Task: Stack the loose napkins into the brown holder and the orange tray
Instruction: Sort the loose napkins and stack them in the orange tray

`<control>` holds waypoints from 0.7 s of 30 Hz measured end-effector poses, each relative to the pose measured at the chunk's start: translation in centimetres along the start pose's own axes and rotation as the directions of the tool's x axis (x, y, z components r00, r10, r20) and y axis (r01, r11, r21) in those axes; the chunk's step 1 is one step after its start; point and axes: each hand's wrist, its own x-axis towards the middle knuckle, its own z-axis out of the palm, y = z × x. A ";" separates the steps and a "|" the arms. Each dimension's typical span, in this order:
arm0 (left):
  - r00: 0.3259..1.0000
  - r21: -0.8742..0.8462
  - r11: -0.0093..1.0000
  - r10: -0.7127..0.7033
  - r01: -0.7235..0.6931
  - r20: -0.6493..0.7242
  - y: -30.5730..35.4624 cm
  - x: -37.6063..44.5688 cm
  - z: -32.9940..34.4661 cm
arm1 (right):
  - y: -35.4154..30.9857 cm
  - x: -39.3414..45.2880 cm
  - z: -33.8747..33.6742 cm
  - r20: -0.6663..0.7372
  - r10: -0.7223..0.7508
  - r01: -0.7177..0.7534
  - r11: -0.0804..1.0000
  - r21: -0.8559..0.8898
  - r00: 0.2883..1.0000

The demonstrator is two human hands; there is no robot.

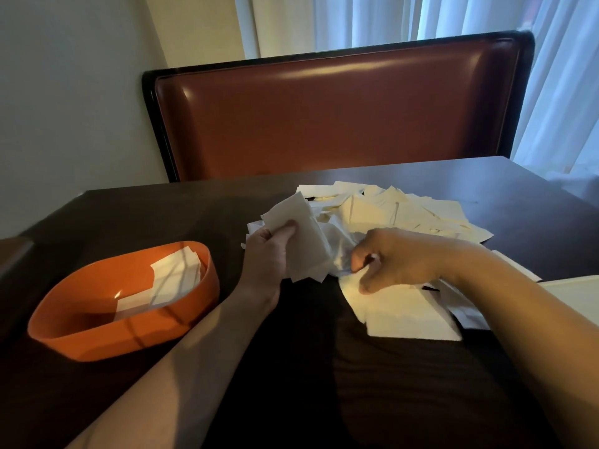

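Left hand (275,251) up over the tabletop (129,215), its grip closed on a small wad of napkins (301,241), thumb across the front, fingers behind. Right hand (392,260) is down in the pile (389,215), thumb and forefinger pinching a napkin edge (351,281) near the front of the heap. Both grips narrow, both holding paper.

The loose napkins lie in a wide, untidy spread across the middle and right of the tabletop, overlapping every which way. The tray (207,286) sits off to the left, apart from the pile, with a few napkins (168,280) already lying flat inside. The brown holder I can't pick out from here.

Handling, as I judge it: these are feather-light, thin and floppy, and they'll crease or tear if yanked. Sheets look prone to cling and lift in twos or threes. A corner or folded edge is the sensible place to pinch; once gathered, a flat clamp across the stack's middle should keep it square. Nothing heavy, nothing slippery, but a draught or a quick swing could scatter them.

No brand, label or print readable anywhere; the napkins look plain.
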 end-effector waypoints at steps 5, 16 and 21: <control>0.999 -0.002 1.000 -0.017 0.016 -0.044 0.1 0.3 -0.2 | -0.4 1.1 0.7 -0.294 -0.063 0.122 0.975 0.187 0.954; 0.989 0.029 0.996 0.092 -0.089 -0.120 0.5 0.2 -0.7 | -0.6 1.7 1.0 -0.595 0.155 0.375 0.646 0.665 0.789; 0.998 0.129 0.991 0.040 -0.046 0.052 0.8 -0.6 -0.1 | -1.7 2.0 1.9 -0.705 0.178 0.473 0.626 0.619 0.687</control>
